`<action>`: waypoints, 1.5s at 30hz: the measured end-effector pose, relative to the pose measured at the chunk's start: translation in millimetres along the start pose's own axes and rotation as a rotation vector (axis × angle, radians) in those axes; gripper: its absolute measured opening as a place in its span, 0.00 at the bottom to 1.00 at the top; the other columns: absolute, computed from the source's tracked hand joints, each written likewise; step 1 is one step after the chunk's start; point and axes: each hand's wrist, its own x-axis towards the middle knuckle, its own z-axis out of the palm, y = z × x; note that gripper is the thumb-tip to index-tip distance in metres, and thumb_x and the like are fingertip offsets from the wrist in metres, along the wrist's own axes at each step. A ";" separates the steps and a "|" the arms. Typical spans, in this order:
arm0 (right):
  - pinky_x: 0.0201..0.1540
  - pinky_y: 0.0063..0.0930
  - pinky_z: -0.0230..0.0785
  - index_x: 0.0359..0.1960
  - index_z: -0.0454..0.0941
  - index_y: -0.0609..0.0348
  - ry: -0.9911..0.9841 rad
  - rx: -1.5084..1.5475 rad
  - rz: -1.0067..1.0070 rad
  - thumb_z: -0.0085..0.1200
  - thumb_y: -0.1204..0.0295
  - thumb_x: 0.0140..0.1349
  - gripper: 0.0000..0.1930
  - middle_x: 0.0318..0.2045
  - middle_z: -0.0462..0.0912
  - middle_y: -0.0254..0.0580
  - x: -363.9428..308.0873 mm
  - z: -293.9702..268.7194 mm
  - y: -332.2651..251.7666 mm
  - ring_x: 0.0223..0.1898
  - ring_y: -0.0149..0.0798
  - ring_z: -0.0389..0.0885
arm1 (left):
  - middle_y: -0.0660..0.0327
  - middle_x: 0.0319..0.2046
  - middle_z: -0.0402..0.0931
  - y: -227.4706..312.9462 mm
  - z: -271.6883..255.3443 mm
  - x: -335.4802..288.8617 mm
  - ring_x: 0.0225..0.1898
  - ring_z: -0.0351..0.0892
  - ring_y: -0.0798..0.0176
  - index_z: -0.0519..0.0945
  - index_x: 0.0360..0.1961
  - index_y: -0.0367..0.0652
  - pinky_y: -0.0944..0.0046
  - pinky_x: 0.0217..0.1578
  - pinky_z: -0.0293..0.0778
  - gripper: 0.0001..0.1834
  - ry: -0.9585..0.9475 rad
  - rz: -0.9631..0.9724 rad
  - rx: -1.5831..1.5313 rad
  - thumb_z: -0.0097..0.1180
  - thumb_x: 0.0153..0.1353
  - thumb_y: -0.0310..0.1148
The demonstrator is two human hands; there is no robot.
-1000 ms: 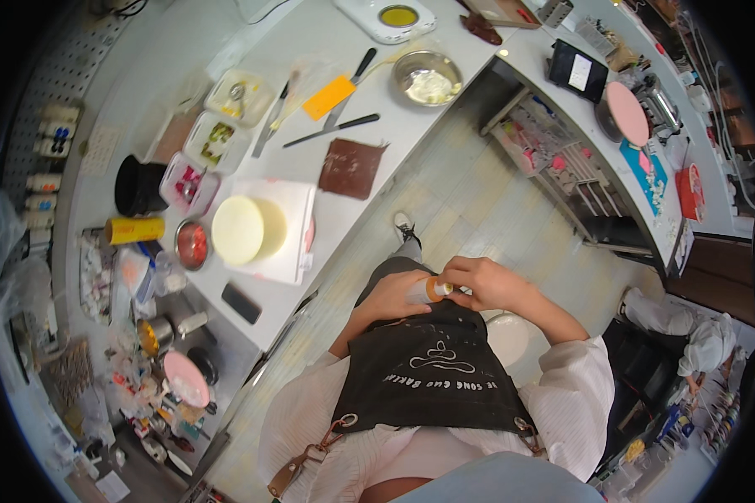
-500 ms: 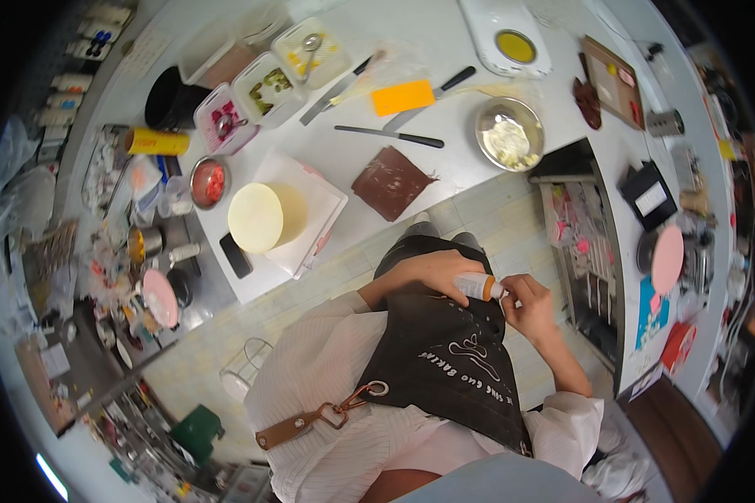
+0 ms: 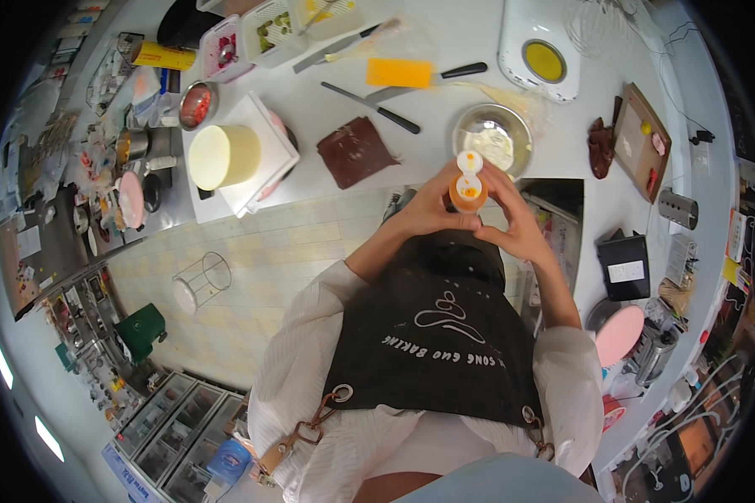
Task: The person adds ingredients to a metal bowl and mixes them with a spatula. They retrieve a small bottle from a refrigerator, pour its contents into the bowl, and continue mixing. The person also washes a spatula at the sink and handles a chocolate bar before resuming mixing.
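Holding a small orange bottle [image 3: 468, 189] in both hands [image 3: 432, 210], the person appears to be opening its white flip cap [image 3: 469, 160] near the steel bowl [image 3: 492, 139]; squeezing likely follows.

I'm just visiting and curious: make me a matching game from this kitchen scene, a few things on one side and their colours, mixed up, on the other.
Things:
1. small bottle held in both hands
2. round cake on the white board
3. scraper blade on the counter
4. flat slab near the counter edge

Colours:
A. brown
B. pale yellow
C. orange with a white cap
D. bright orange-yellow

Pairs: 1-C, 2-B, 3-D, 4-A
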 end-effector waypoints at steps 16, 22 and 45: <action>0.36 0.23 0.71 0.54 0.68 0.62 0.105 -0.199 0.175 0.63 0.68 0.59 0.24 0.35 0.78 0.36 18.9 -133.9 -5.9 0.33 0.28 0.78 | 0.54 0.56 0.74 8.6 11.2 24.9 0.58 0.72 0.58 0.76 0.59 0.44 0.61 0.57 0.68 0.27 0.210 0.121 0.431 0.66 0.57 0.34; 0.35 0.22 0.69 0.61 0.65 0.63 0.062 -0.727 0.220 0.52 0.59 0.69 0.26 0.36 0.78 0.36 15.7 -185.0 -57.5 0.31 0.25 0.75 | 0.55 0.39 0.84 -99.2 -35.5 4.3 0.36 0.83 0.63 0.82 0.47 0.40 0.64 0.40 0.78 0.15 0.645 -0.242 0.315 0.59 0.63 0.37; 0.46 0.40 0.71 0.52 0.79 0.49 -0.132 -1.321 0.122 0.67 0.80 0.43 0.29 0.43 0.80 0.41 59.1 -112.5 -97.5 0.42 0.48 0.79 | 0.55 0.53 0.70 -58.3 -25.5 50.0 0.50 0.77 0.54 0.66 0.28 0.38 0.54 0.38 0.87 0.08 0.437 -0.143 -0.451 0.51 0.63 0.22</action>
